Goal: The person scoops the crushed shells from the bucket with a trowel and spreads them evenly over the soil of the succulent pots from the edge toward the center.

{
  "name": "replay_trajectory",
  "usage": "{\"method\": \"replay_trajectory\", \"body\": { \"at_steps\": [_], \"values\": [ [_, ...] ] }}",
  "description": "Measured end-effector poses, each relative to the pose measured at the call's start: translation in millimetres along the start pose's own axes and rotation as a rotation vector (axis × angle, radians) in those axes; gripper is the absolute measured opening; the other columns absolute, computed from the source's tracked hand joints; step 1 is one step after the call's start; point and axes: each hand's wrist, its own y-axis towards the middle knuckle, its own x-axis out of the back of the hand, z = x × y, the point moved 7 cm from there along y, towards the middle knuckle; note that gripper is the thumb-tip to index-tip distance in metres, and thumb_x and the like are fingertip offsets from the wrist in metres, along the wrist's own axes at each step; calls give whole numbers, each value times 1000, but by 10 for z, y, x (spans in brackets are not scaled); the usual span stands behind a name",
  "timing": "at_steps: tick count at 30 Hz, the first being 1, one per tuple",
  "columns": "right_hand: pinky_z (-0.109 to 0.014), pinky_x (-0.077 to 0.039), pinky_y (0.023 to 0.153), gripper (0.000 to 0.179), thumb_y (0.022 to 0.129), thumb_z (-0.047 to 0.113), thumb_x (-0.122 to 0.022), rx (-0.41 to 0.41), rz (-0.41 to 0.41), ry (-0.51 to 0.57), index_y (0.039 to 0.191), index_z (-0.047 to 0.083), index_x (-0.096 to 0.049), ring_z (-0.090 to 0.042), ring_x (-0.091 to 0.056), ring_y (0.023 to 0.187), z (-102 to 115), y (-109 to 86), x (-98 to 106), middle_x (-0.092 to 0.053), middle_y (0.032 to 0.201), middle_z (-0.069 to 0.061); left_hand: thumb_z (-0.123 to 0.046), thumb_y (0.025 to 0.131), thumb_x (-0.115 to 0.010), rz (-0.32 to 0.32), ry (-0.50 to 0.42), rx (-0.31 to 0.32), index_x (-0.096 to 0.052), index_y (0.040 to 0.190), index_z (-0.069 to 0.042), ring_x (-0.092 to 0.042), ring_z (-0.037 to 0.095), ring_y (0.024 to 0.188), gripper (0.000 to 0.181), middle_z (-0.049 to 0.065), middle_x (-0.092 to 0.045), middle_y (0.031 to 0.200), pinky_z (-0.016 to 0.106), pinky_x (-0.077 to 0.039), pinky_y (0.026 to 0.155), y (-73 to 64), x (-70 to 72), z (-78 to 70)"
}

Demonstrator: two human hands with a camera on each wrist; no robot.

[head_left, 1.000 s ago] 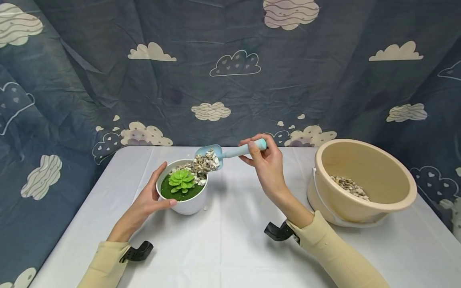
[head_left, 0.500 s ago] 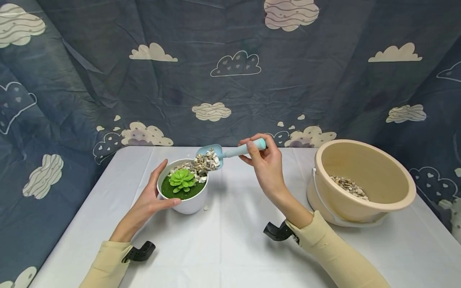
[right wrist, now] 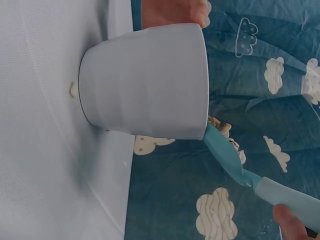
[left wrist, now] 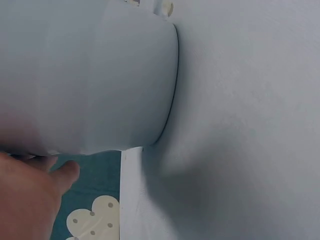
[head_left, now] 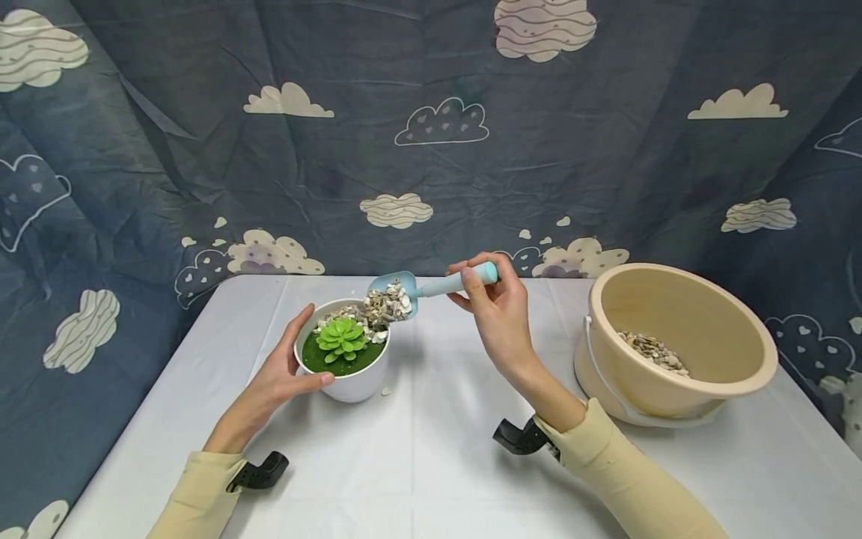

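Note:
A white pot [head_left: 353, 385] stands on the table, holding a green succulent [head_left: 341, 338] on a dark green base, with pebbles along its far and right side. My left hand [head_left: 276, 382] grips the pot from the left, thumb at the near rim and fingers round the far-left side. My right hand [head_left: 497, 314] pinches the handle of a light blue trowel [head_left: 438, 286]. Small stones [head_left: 388, 302] heap on the trowel's blade, which tips over the pot's right rim. In the right wrist view, the trowel blade [right wrist: 224, 154] meets the rim of the pot [right wrist: 145, 82].
A beige bucket [head_left: 680, 307] with a white handle stands at the right, a pile of stones [head_left: 653, 352] on its bottom. One loose stone [head_left: 386, 391] lies beside the pot on the white-covered table [head_left: 417, 464]. A dark cloud-print cloth [head_left: 431, 172] hangs behind.
Almost nothing differs; both hands, the pot and the loaded trowel stay where they were, with only a slight shift of the whole head view.

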Motion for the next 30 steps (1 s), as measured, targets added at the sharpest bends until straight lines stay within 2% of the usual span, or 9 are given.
{"method": "replay_trajectory", "body": {
  "at_steps": [5, 10, 14, 18, 20, 26, 30],
  "values": [
    [-39, -55, 84, 24, 100, 12, -57, 6, -6, 6, 114, -5, -50, -39, -62, 105, -1, 3, 5, -63, 112, -21, -10, 79, -78, -21, 14, 4, -10, 159, -20, -10, 35, 146, 105, 12, -9, 162, 63, -4, 113, 4, -15, -8],
    [-40, -55, 85, 24, 100, 12, -57, 5, -6, 15, 114, -6, -50, -44, -60, 107, -5, -2, 2, -63, 112, -21, -13, 79, -79, -48, 41, 4, -11, 159, -25, -6, 33, 147, 106, 6, -7, 163, 64, -3, 112, 9, -19, 3],
    [-40, -55, 85, 24, 100, 12, -57, 7, -4, 15, 114, -6, -49, -47, -59, 108, -13, -6, -1, -63, 112, -22, -16, 76, -82, -70, 88, 14, -14, 159, -29, -9, 32, 146, 108, 4, -11, 161, 65, -6, 112, -2, -12, 7],
    [-40, -55, 85, 24, 100, 12, -58, 14, -2, 7, 115, -6, -50, -37, -62, 106, -2, -6, -2, -63, 112, -21, -19, 75, -84, -82, 139, 30, -18, 157, -35, -14, 32, 144, 107, 5, -17, 158, 65, -11, 112, -10, -5, -1],
    [-40, -55, 85, 24, 100, 12, -58, 17, -2, 7, 115, -6, -50, -34, -63, 106, 5, -4, -4, -63, 112, -21, -20, 75, -84, -78, 149, 28, -17, 157, -34, -13, 32, 145, 107, 5, -16, 159, 65, -11, 111, -12, -3, -5],
    [-40, -55, 85, 23, 100, 11, -57, 18, 11, 11, 114, -6, -50, -40, -62, 106, 14, -3, -36, -62, 112, -21, -14, 78, -81, -33, 71, 11, -12, 159, -25, -5, 34, 147, 107, 5, -6, 163, 66, -4, 112, -15, -9, 4],
    [-39, -55, 85, 22, 100, 11, -57, 14, 20, 4, 114, -6, -50, -40, -62, 105, 8, -4, -58, -62, 112, -21, -12, 79, -78, -14, 35, -2, -11, 159, -22, -6, 35, 147, 105, 8, -5, 163, 63, -2, 113, -18, -12, 6]
  ]
}}
